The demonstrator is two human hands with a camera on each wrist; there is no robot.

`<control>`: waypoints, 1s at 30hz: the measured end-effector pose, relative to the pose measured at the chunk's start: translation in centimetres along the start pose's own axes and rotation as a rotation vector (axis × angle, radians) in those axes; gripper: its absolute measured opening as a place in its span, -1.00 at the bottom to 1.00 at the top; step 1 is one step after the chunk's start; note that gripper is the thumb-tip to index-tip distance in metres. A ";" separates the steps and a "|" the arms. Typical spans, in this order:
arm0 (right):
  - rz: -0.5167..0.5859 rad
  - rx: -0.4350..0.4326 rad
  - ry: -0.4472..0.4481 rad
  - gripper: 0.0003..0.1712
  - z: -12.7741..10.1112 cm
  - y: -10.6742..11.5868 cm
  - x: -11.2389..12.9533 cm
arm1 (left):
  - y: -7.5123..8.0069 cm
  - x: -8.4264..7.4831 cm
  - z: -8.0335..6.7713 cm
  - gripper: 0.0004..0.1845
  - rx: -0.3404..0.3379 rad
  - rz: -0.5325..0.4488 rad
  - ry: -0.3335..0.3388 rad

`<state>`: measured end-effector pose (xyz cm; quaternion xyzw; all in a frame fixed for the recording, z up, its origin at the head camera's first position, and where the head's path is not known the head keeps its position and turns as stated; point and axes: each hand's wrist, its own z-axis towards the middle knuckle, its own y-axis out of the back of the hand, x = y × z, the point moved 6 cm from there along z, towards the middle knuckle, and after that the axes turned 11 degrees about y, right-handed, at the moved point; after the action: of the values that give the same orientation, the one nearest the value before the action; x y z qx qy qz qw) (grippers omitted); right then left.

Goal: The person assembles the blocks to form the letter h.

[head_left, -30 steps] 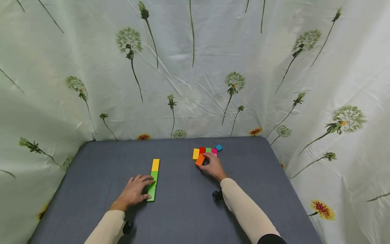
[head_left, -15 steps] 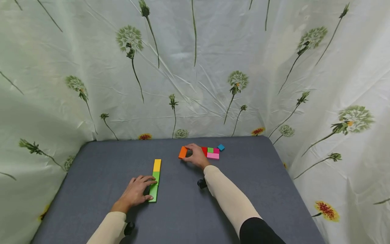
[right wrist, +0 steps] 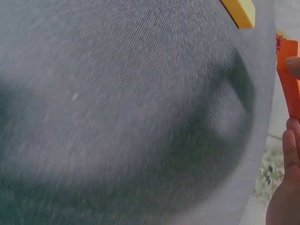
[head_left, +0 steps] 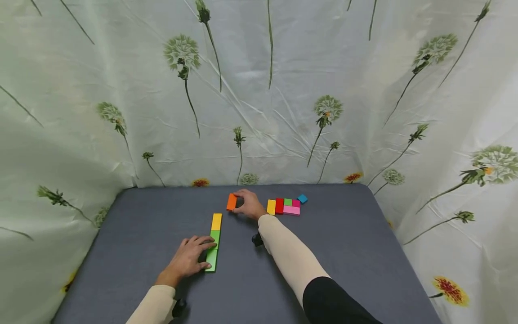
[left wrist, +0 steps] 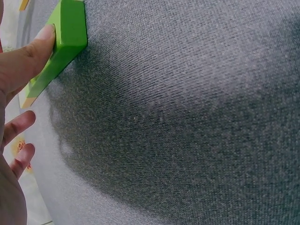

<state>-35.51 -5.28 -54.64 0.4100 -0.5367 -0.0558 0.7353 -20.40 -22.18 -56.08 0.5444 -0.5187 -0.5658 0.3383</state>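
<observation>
My right hand pinches an orange rectangular block between thumb and fingers. That block is held above the cloth in the right wrist view, where its shadow falls apart from it. It is beyond and to the right of a straight row made of a yellow block and two green blocks set end to end. My left hand rests at the row's left side, fingertips on the green blocks. In the left wrist view the thumb presses a green block, and other fingers stretch out loosely.
To the right sits a cluster: a yellow block, a red block, a small green block, a magenta block and a pink block. A blue block lies just beyond. A floral curtain hangs behind the grey-covered table.
My right hand has carried the orange block left, away from the cluster and towards the row's far end. The left hand has stayed at the green blocks. The head view has shifted slightly.
</observation>
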 end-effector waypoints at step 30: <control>-0.106 0.146 -0.013 -0.40 3.1 -5.0 1.0 | -0.2 0.4 -0.2 -0.39 -0.011 -0.016 -0.014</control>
<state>-35.91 -10.78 -56.87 0.4900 -0.5216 -0.0577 0.6961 -20.29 -22.57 -56.37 0.5427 -0.5135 -0.5753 0.3329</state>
